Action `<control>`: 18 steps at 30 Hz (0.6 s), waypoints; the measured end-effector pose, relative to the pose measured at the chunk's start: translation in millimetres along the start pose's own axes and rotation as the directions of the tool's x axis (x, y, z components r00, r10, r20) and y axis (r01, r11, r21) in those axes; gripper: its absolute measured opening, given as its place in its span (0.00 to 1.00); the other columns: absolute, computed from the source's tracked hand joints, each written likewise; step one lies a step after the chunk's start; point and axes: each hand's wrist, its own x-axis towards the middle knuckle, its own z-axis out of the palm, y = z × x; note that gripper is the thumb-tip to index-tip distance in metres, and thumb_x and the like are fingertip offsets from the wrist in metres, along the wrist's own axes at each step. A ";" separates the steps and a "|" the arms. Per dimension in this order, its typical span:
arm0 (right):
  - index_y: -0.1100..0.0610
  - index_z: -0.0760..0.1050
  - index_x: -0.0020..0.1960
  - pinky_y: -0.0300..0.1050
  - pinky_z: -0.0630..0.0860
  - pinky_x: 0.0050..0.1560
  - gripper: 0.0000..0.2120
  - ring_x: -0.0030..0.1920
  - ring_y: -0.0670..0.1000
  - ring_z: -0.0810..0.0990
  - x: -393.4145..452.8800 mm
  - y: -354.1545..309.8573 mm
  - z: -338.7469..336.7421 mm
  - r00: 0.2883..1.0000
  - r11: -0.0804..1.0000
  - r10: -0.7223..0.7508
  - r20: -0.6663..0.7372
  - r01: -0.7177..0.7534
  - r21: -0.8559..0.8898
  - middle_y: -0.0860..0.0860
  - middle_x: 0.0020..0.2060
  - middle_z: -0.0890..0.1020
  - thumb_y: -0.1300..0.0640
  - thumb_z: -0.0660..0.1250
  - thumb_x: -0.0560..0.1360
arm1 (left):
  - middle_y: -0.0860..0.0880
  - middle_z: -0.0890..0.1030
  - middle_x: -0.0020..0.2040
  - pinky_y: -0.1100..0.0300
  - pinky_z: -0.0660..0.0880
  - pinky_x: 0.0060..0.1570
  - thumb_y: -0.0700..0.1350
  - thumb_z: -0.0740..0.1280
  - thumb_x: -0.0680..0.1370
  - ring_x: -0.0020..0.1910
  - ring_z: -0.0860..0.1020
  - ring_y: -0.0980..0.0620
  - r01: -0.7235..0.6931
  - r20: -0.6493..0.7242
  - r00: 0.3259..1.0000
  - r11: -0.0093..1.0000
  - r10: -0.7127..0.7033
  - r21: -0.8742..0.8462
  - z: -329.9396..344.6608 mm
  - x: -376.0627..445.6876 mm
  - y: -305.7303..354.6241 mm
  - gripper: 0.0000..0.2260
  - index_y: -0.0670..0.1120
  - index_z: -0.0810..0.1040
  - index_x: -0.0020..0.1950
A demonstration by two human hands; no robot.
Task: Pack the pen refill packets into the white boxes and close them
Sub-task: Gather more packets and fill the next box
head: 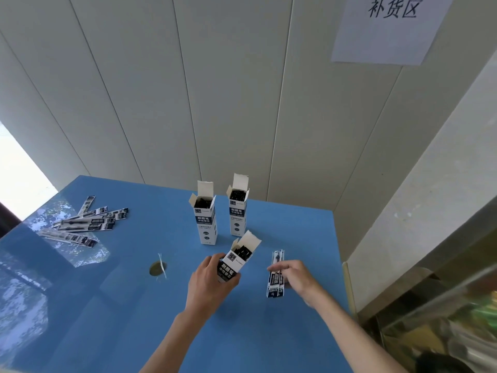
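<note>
My left hand (pixel 208 285) grips a white and black box (pixel 236 261), tilted, top flaps open, dark refills showing inside. My right hand (pixel 294 275) pinches a few long refill packets (pixel 275 278) that stand nearly upright just right of that box. Two more white boxes stand upright with open flaps farther back, one (pixel 205 222) on the left and one (pixel 238 214) on the right, both with dark contents visible. A loose pile of refill packets (pixel 86 224) lies on the blue table (pixel 134 319) at the far left.
A round hole (pixel 157 268) in the tabletop holds a thin white strip, left of my left hand. A panelled wall rises behind the table with a paper sign (pixel 390 28). A glass-fronted case (pixel 443 305) stands off the table's right edge.
</note>
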 end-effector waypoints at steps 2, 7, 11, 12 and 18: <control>0.52 0.84 0.49 0.36 0.80 0.44 0.25 0.53 0.47 0.82 -0.8 6.1 -6.0 1.000 1.000 -0.025 0.000 0.025 -0.016 0.50 0.54 0.83 0.76 0.56 0.73 | 0.60 0.77 0.51 0.56 0.77 0.47 0.60 0.73 0.71 0.49 0.77 0.56 -0.007 0.010 1.000 1.000 0.007 -0.001 2.7 0.7 3.8 0.24 0.57 0.74 0.65; 0.47 0.83 0.45 0.40 0.80 0.52 0.22 0.50 0.50 0.85 -2.9 19.5 -18.3 0.988 0.986 -0.130 -0.083 0.119 -0.120 0.48 0.46 0.86 0.75 0.69 0.70 | 0.60 0.76 0.50 0.57 0.77 0.47 0.61 0.72 0.71 0.49 0.77 0.56 -0.029 0.029 0.999 0.999 0.030 -0.013 8.8 1.7 13.7 0.24 0.58 0.74 0.65; 0.50 0.83 0.40 0.38 0.77 0.40 0.20 0.36 0.46 0.81 -9.2 19.8 -23.3 0.964 0.979 -0.172 -0.202 0.144 -0.145 0.48 0.36 0.84 0.75 0.70 0.69 | 0.60 0.77 0.51 0.57 0.77 0.47 0.61 0.72 0.71 0.49 0.77 0.56 -0.048 0.046 0.998 0.999 0.049 -0.012 12.8 2.4 20.8 0.24 0.58 0.74 0.65; 0.51 0.84 0.42 0.38 0.77 0.39 0.17 0.35 0.46 0.81 -11.1 18.5 -24.7 0.958 0.977 -0.179 -0.225 0.146 -0.154 0.49 0.36 0.84 0.74 0.70 0.70 | 0.60 0.77 0.51 0.57 0.77 0.47 0.61 0.72 0.71 0.49 0.77 0.56 -0.050 0.048 0.998 0.999 0.051 -0.014 13.8 2.7 21.8 0.24 0.58 0.74 0.65; 0.51 0.86 0.47 0.36 0.65 0.36 0.02 0.37 0.47 0.73 -13.8 9.4 -36.9 0.906 0.928 -0.279 -0.319 0.169 -0.333 0.46 0.37 0.72 0.54 0.75 0.75 | 0.60 0.77 0.51 0.57 0.76 0.46 0.61 0.72 0.71 0.49 0.77 0.56 -0.066 0.062 0.996 0.998 0.066 -0.014 17.9 3.3 25.8 0.24 0.57 0.74 0.64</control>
